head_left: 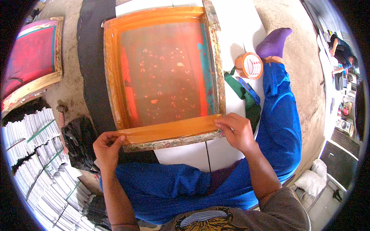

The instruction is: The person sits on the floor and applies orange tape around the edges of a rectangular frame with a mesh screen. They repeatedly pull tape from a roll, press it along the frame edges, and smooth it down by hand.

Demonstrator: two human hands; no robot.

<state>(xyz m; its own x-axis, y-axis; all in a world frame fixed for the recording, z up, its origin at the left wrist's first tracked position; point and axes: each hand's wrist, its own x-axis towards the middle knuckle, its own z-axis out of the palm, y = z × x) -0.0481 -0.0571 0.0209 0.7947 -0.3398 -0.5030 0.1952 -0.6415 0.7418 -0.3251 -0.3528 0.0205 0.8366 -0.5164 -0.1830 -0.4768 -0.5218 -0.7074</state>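
A screen-printing frame point(111, 73) lies in front of me. Its wooden edges are worn and paint-stained, with brown tape along the inner margins and a mesh point(165, 84) showing small light marks. Across its near side stretches a strip of brown packing tape point(169, 128). My left hand point(107, 148) pinches the strip's left end between thumb and fingers, at the frame's near left corner. At the near right corner, my right hand point(238, 131) grips the other end. Whether the strip's middle is stuck down or held just above the frame, I cannot tell.
Right of the frame are a tape roll point(249, 65), a blue cutter point(249, 91) and a green strip point(252, 113), beside my outstretched leg. A pink-red screen frame point(58, 50) stands far left, above stacked bundled papers point(42, 154). Another person point(341, 50) works at far right.
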